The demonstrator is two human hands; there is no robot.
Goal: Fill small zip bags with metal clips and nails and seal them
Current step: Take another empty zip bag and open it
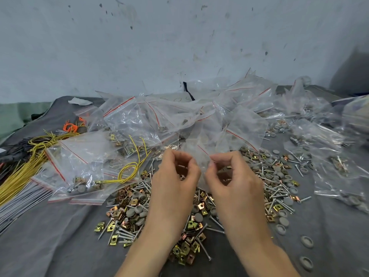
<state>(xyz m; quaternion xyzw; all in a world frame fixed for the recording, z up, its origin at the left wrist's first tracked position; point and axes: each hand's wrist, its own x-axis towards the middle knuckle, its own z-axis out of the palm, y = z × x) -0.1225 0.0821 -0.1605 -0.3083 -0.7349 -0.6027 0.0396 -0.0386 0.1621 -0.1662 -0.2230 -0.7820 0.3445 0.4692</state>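
Grey cloth (60, 236) covers the work surface and is cut off at the near edge and both sides. Heaped zip bags (179, 110) along its far edge overlap so much that single bags blur together. Loose metal clips (185, 250) and nails (123, 234) lie mid-cloth, partly hidden under both forearms. Left hand (173, 184) and right hand (233, 182) hover above that pile, fingers curled, pinching between them a small clear zip bag (199, 154), its contents hard to make out.
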